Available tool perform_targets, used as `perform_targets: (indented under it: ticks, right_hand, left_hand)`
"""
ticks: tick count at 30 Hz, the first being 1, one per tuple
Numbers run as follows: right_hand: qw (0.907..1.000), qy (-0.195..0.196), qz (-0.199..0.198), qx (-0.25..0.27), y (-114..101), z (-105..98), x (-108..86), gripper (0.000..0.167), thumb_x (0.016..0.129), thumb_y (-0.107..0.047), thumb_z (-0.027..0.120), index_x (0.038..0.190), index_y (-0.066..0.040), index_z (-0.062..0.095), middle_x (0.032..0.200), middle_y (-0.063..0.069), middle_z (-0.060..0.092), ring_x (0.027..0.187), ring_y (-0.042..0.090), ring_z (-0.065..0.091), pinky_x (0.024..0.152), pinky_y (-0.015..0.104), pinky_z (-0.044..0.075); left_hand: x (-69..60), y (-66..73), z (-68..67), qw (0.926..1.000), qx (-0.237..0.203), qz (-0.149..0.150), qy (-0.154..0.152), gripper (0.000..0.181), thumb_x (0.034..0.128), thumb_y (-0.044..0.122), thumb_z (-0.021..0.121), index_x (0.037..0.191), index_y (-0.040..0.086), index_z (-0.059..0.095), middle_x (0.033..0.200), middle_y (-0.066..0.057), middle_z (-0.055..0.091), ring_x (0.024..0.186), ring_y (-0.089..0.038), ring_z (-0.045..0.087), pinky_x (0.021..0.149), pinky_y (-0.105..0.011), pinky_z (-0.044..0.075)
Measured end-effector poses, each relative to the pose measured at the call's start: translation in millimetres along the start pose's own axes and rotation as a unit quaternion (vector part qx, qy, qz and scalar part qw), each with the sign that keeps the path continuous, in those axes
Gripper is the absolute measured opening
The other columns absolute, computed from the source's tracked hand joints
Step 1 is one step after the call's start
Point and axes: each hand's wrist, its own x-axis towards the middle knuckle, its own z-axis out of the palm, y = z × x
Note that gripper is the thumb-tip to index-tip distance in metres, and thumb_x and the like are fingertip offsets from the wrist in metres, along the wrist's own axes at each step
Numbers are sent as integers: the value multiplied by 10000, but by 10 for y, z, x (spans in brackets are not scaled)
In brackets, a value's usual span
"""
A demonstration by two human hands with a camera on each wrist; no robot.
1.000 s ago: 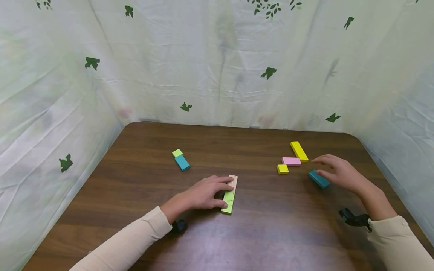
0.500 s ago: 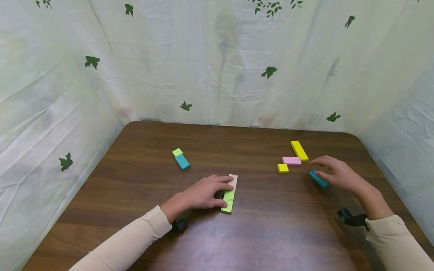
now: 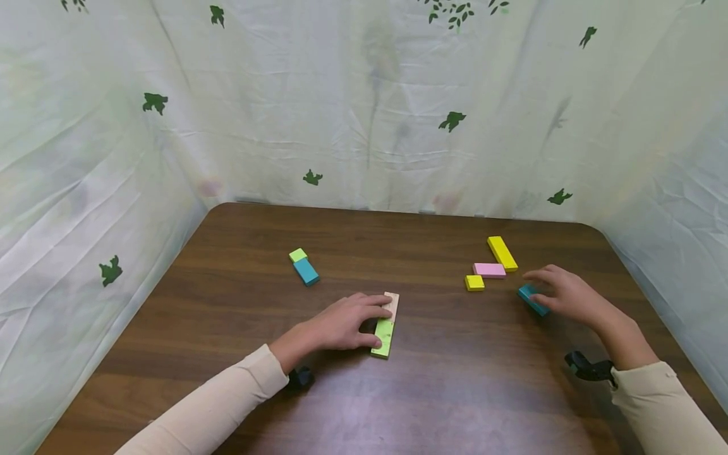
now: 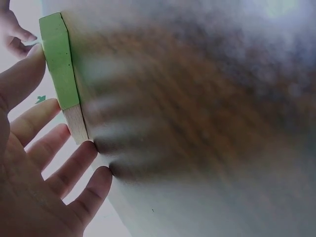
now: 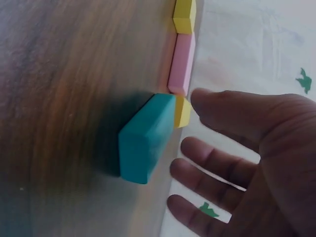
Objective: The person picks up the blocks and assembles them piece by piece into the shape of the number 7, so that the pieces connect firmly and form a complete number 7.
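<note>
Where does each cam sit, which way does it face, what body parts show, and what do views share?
Head: on the head, facing forward and down over the table to the cloth; left grip, right grip and both sleeves show.
Left wrist: facing along the left grip toward the long green block; part of the right grip shows top left.
Right wrist: facing the right teal block, pink block beyond; only the right grip shows.
Shared: head and left wrist, long green block; head and right wrist, right teal block.

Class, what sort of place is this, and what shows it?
Probably a screened-off tabletop workspace: pale fabric with bird prints hangs behind and beside a wood-grain table holding coloured blocks.
</note>
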Motion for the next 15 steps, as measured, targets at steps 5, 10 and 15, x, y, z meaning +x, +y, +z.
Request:
perform_targets:
  ticks: [5,10,15]
  right_hand:
    - [9993,-253,222,-150,55,74,19,524,863,-214,750,1286,46,585,1115,239,626,945,336,607,834,559,531]
    - [9986,-343,313,-253,85,142,28,526,854,-187,753,1303,20,574,1149,256,619,957,344,584,861,582,512]
    - [9984,-363,351,-245,94,150,17,535,838,-135,758,1315,12,567,1209,292,599,1016,405,580,891,623,492]
  left_hand:
    - [6,-9,2,10000,-1,25,2,522,891,345,726,1367,166,607,1573,-4,428,1384,-283,469,1093,-495,413]
    - [16,-5,-1,10000,-13,50,3,520,893,343,724,1368,165,607,1572,-7,429,1378,-282,474,1089,-490,419]
    - [17,-1,-8,10000,-27,53,5,512,890,333,728,1360,165,615,1565,-10,439,1377,-283,474,1093,-491,415]
